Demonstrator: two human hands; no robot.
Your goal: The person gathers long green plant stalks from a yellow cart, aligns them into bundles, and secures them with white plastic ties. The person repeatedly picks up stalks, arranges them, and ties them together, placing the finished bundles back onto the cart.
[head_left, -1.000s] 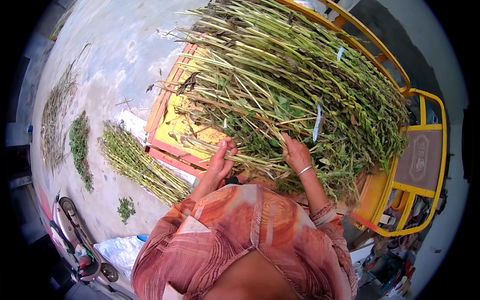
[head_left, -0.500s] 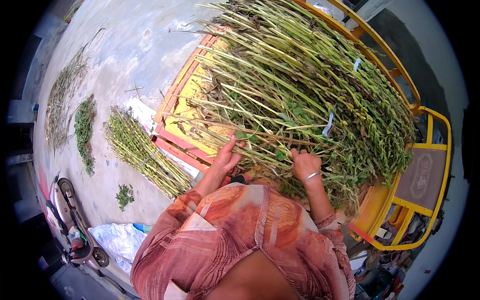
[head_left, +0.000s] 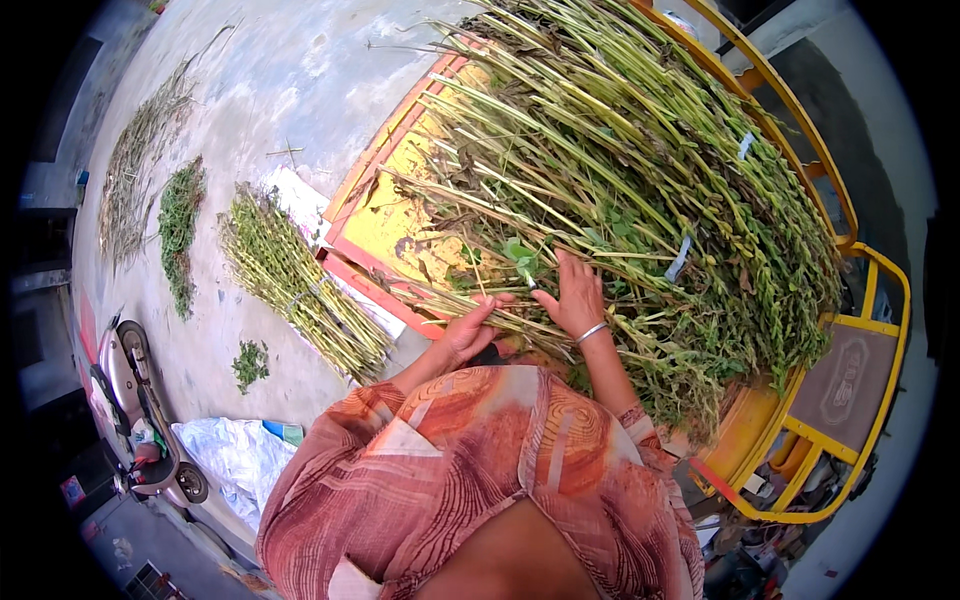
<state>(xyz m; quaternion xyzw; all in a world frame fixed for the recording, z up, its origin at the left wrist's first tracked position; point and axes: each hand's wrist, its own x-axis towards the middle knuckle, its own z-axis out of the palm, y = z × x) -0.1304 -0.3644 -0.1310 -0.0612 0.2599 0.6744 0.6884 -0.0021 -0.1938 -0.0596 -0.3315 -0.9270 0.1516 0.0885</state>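
The right hand (head_left: 577,300) has opened out, fingers extended beside a leafy sprig (head_left: 520,252), so only the left hand (head_left: 468,333) seems to grip, its fingers curled round loose stalks (head_left: 528,322) at the near edge of the pile (head_left: 610,150) on the yellow cart bed (head_left: 385,225)

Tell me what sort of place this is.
Probably a farm or household yard: cut stalks heaped on a yellow-railed cart, a smaller bundle beside it, and a scooter on the paved ground.
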